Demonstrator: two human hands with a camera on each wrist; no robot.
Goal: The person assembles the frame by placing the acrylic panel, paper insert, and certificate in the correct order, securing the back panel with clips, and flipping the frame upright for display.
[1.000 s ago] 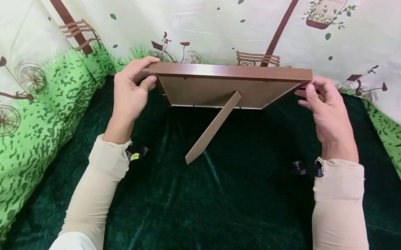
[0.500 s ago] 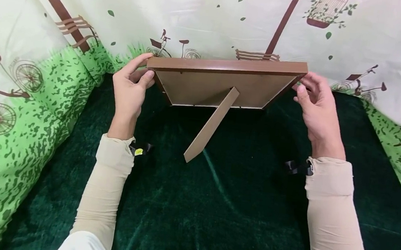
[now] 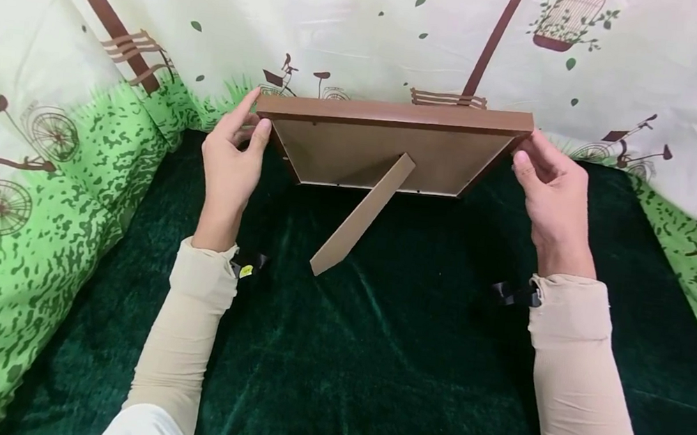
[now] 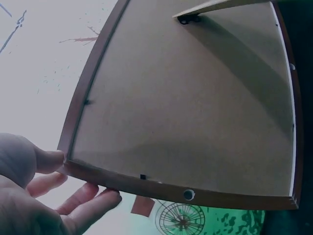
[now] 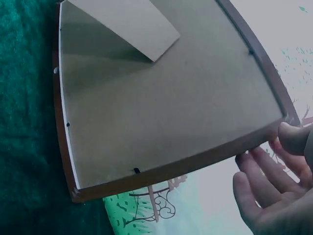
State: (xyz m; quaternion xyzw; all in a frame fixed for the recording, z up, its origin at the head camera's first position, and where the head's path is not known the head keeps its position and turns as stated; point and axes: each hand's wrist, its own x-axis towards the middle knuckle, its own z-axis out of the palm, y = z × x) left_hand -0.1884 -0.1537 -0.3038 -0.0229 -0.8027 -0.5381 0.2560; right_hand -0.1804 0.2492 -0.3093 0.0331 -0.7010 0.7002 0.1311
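Observation:
A brown wooden picture frame (image 3: 396, 113) stands upright on the dark green cloth, its tan backing (image 3: 342, 150) facing me and its top edge tipped towards me. From the middle of the back, a flat easel leg (image 3: 361, 219) slants down and left. My left hand (image 3: 230, 164) holds the frame's upper left corner, thumb at the back edge and fingers along the outer side. At the upper right corner, my right hand (image 3: 558, 203) grips likewise; the right wrist view shows its thumb (image 5: 293, 137) on the corner. The front of the frame is hidden.
Dark green velvet cloth (image 3: 410, 363) covers the surface. Behind stands a white curtain (image 3: 354, 29) printed with bicycles, benches and leaves. Its green lower part (image 3: 62, 246) bunches along the left side. A black strap (image 3: 517, 294) sits at the right wrist.
The frame's top has shifted slightly left and away, both hands still on its corners. The right hand has moved left with it, and the leg's foot has swung a little left.

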